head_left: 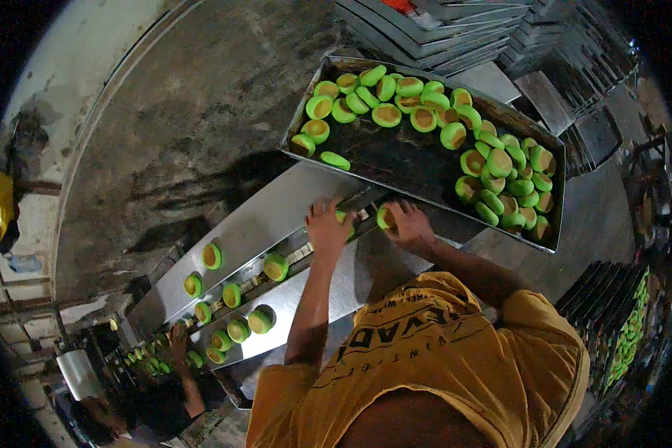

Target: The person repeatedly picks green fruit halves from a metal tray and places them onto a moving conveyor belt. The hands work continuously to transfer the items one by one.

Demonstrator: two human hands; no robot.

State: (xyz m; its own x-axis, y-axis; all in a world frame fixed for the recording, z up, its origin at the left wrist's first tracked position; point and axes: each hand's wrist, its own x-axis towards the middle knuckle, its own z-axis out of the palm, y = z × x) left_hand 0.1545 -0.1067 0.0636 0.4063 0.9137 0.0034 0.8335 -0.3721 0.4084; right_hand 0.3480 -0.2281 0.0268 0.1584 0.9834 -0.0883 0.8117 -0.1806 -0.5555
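My left hand [327, 227] reaches over the narrow conveyor, its fingers curled on a round green bun [342, 216] with a brown face, which the hand partly hides. Just to the right, my right hand [411, 226] grips another green bun [385, 217] by its side, near the conveyor's end. Several more buns, among them one on the belt [275, 267] and one on the near metal ledge [259, 322], lie to the left. Beyond my hands sits a large dark rectangular tray [433, 196], with many green buns along its far side and heaped at its right end.
At the lower left, a co-worker's hand [178, 342] is beside the conveyor among more buns. Stacked metal trays [455, 37] stand at the far right. A stack of dark trays [593, 299] with green buns is at my right. Sloping metal sheets [224, 224] flank the belt.
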